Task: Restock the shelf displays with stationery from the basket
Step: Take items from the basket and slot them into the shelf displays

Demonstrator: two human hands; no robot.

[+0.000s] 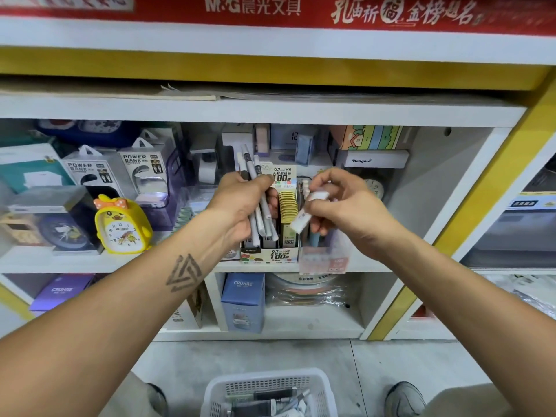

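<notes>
My left hand [240,200] grips a bundle of several grey and white pens [252,167], their tops sticking up above my fist. My right hand [346,203] pinches a small white pen-like item [304,216], blurred, just right of the bundle. Both hands hover in front of a pencil-lead display box [270,254] marked 0.7 HB 100 and a clear pen holder [325,257] on the middle shelf. The white plastic basket [267,383] stands on the floor below, between my feet, with several dark pens and markers inside.
A yellow duck alarm clock [122,225] and power bank boxes [141,167] stand on the shelf to the left. A white Henghui box [376,159] and a small clock [374,188] sit behind on the right. Blue and purple Cruhre boxes [243,299] fill the lower shelf.
</notes>
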